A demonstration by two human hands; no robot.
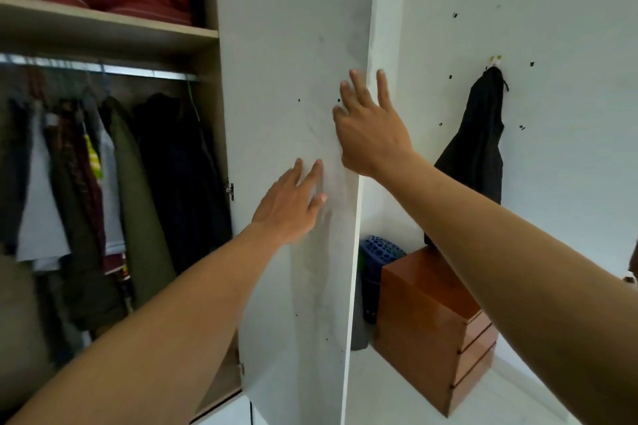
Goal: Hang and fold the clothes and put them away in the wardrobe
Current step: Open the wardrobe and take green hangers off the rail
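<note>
Head view: I find the hanging clothes (103, 166) on the rail (103, 67) inside the wardrobe (103, 28), left of both hands. The open door (283, 45) stands upright, hinged on its left, with its free edge to the right. The left hand (293, 207) lies flat on the door face, fingers straight, grasping nothing. The right hand (371, 134) is higher, spread at the free edge and nearer to it, and also grasps nothing. I judge a closing push comes next. A dark garment (480, 148) hangs on the wall beyond.

Even daylight, motion-blurred left, wide-angle edge distortion
</note>
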